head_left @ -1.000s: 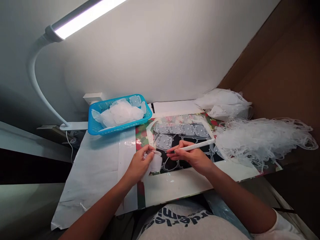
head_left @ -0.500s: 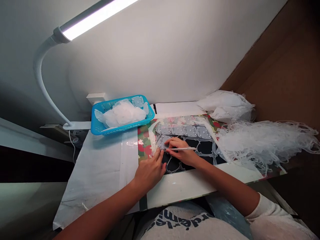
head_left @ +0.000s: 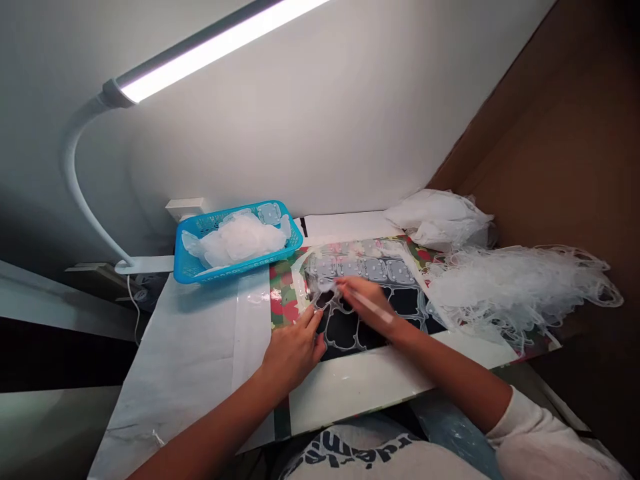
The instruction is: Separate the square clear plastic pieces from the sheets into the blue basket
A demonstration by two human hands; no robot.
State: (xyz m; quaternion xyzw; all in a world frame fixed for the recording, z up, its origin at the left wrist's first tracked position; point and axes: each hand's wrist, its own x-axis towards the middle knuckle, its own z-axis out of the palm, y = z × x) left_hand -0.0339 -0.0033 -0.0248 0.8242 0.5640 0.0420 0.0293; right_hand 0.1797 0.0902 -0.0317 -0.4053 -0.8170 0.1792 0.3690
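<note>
Translucent plastic under both hands

Clear plastic sheet [head_left: 393, 270] lies on the table before us, inside a pale border with patterned strips beside it. Rounded panels fill its far rows; nearer us, only outlines frame the black backing [head_left: 341, 331].

Left hand [head_left: 294, 350]: fingers extended, slightly spread, tips down at the sheet's left edge. We see nothing gripped in it.

Right hand [head_left: 369, 303]: fingers closed around a slender white tool [head_left: 384, 313], motion-blurred. Its fingertips are at a hazy bit of film [head_left: 325, 287]; whether they pinch it, we cannot tell.

Around the work, we note a blue basket [head_left: 240, 269] of filmy pieces [head_left: 250, 235] at far left, a tangle of translucent strips [head_left: 520, 283] to the right, a crumpled white bag [head_left: 443, 219] behind that, and a lit lamp [head_left: 225, 52] overhead.
</note>
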